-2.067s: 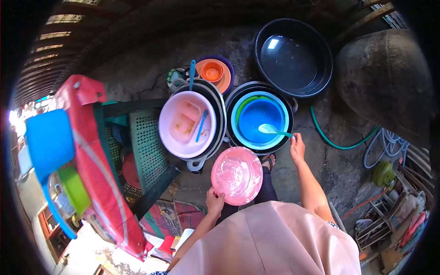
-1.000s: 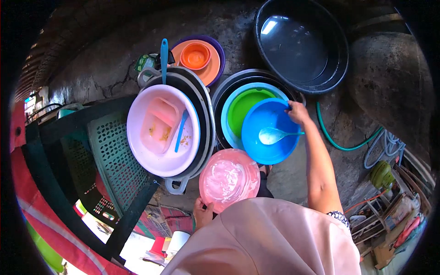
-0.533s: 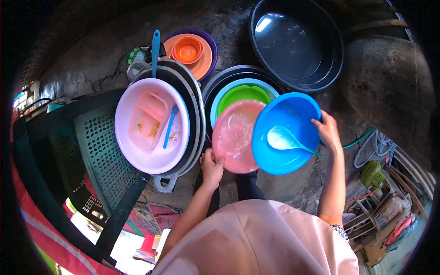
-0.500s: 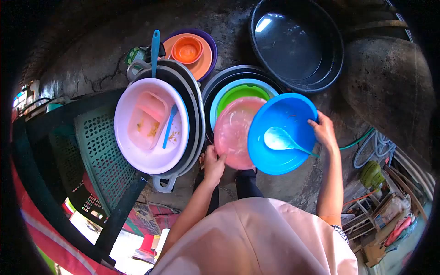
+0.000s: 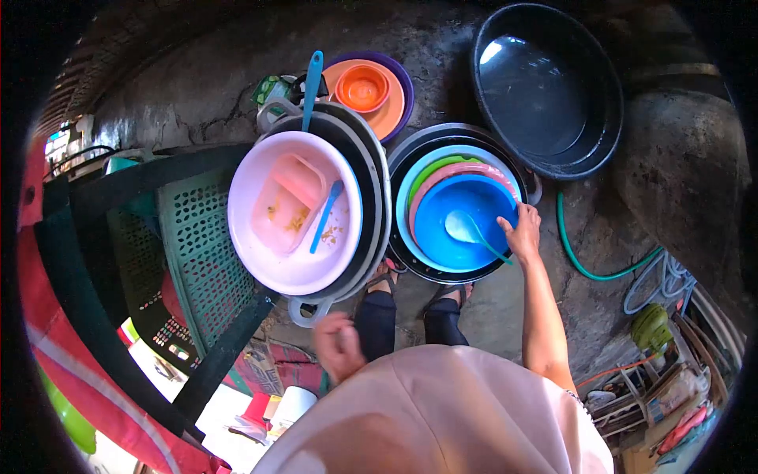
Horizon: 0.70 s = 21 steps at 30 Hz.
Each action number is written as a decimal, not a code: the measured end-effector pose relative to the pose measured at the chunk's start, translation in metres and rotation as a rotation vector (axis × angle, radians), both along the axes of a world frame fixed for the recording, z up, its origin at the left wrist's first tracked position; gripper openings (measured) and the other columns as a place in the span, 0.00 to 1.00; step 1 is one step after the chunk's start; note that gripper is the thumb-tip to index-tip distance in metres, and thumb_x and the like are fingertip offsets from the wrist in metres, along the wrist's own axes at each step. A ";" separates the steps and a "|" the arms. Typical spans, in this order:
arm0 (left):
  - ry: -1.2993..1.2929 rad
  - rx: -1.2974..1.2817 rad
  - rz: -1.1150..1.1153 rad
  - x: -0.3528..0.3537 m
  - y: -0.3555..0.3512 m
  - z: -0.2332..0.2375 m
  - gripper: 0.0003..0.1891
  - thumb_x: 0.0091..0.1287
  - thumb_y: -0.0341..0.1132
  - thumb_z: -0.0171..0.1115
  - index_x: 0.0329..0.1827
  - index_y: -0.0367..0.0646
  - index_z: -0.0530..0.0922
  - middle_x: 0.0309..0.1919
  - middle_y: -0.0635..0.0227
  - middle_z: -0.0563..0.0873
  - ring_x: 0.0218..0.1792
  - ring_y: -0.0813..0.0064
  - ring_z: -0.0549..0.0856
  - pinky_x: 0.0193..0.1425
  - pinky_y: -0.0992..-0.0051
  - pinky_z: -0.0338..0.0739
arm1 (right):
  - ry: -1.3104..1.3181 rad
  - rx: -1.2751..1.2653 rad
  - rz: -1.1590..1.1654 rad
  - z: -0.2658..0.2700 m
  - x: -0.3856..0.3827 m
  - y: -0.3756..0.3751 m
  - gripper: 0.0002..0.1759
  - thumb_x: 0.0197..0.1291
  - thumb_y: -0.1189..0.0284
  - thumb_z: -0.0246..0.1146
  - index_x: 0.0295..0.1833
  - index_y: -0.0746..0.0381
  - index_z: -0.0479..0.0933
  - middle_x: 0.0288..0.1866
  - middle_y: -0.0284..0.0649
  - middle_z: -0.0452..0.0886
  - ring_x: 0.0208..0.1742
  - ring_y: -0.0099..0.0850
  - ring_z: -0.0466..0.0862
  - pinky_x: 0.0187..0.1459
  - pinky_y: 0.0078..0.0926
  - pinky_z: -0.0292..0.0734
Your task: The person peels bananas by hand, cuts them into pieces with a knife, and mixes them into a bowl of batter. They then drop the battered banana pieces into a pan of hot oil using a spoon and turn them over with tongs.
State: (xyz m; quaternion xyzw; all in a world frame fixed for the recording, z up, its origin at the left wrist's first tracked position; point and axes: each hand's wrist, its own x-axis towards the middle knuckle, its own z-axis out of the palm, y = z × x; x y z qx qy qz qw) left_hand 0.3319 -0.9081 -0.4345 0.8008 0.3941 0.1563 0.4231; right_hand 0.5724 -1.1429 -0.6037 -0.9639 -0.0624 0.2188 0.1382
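A blue bowl (image 5: 458, 229) with a light-blue spoon (image 5: 462, 227) in it sits in a stack on the ground. Under it show the rim of a pink plate (image 5: 442, 175), a green bowl (image 5: 426, 170) and a light-blue basin (image 5: 407, 197) inside a dark pan. My right hand (image 5: 521, 231) rests on the blue bowl's right rim and the spoon's handle. My left hand (image 5: 338, 346) hangs low by my body, blurred, with nothing seen in it.
A pale pink basin (image 5: 292, 217) holds a pink tray and blue spoon, stacked on dark pans. Orange dishes (image 5: 365, 91) lie behind. A large black tub (image 5: 549, 87), a green hose (image 5: 588, 265) and a green crate (image 5: 197, 253) surround the stacks. My feet (image 5: 410, 296) stand below.
The pink plate left my left hand and now lies in the stack. My right hand set the blue bowl with the spoon down on it. My left hand drew back to my body.
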 end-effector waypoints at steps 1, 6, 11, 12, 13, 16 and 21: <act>0.133 0.074 0.084 0.007 0.021 0.007 0.13 0.58 0.29 0.57 0.45 0.35 0.71 0.42 0.55 0.76 0.44 0.64 0.75 0.49 0.67 0.68 | 0.078 0.008 -0.085 -0.001 0.000 0.003 0.31 0.44 0.66 0.68 0.55 0.62 0.67 0.56 0.47 0.66 0.57 0.45 0.66 0.56 0.37 0.64; 0.705 0.654 0.001 -0.017 0.131 -0.033 0.27 0.57 0.30 0.59 0.58 0.33 0.61 0.53 0.51 0.70 0.51 0.61 0.73 0.53 0.66 0.67 | -0.041 0.069 -0.257 -0.019 -0.008 0.013 0.37 0.41 0.71 0.69 0.58 0.59 0.60 0.52 0.46 0.70 0.54 0.46 0.69 0.53 0.39 0.66; 0.506 -0.111 0.350 -0.012 0.162 -0.045 0.29 0.56 0.28 0.61 0.60 0.32 0.59 0.54 0.52 0.71 0.47 0.67 0.77 0.49 0.72 0.72 | 0.187 -0.028 -0.344 -0.027 0.007 0.004 0.28 0.41 0.69 0.69 0.50 0.60 0.69 0.41 0.45 0.79 0.45 0.44 0.77 0.47 0.39 0.71; 0.536 -0.096 0.356 -0.007 0.163 -0.043 0.29 0.55 0.27 0.62 0.59 0.32 0.59 0.53 0.53 0.72 0.44 0.68 0.78 0.48 0.74 0.73 | 0.303 0.000 -0.269 -0.031 0.010 -0.004 0.24 0.42 0.68 0.69 0.46 0.62 0.72 0.38 0.45 0.80 0.42 0.43 0.79 0.46 0.39 0.71; 0.538 -0.097 0.355 -0.007 0.165 -0.045 0.29 0.55 0.27 0.62 0.59 0.32 0.59 0.53 0.53 0.72 0.44 0.68 0.78 0.48 0.74 0.73 | 0.291 0.104 -0.289 -0.037 0.006 -0.012 0.16 0.45 0.69 0.66 0.42 0.62 0.76 0.33 0.44 0.81 0.35 0.35 0.81 0.42 0.32 0.73; 0.467 -0.261 0.499 -0.010 0.175 -0.056 0.29 0.53 0.25 0.62 0.58 0.33 0.61 0.48 0.54 0.75 0.45 0.69 0.78 0.48 0.74 0.73 | 0.427 0.308 -0.319 -0.032 0.006 -0.033 0.17 0.47 0.72 0.63 0.46 0.62 0.75 0.34 0.39 0.81 0.35 0.27 0.79 0.41 0.27 0.72; 0.327 -0.698 0.632 -0.029 0.193 -0.069 0.22 0.55 0.24 0.60 0.53 0.36 0.65 0.44 0.59 0.78 0.44 0.70 0.79 0.47 0.72 0.74 | 0.522 0.482 -0.624 0.003 -0.016 -0.079 0.16 0.50 0.74 0.60 0.46 0.66 0.74 0.39 0.38 0.80 0.39 0.26 0.77 0.44 0.25 0.71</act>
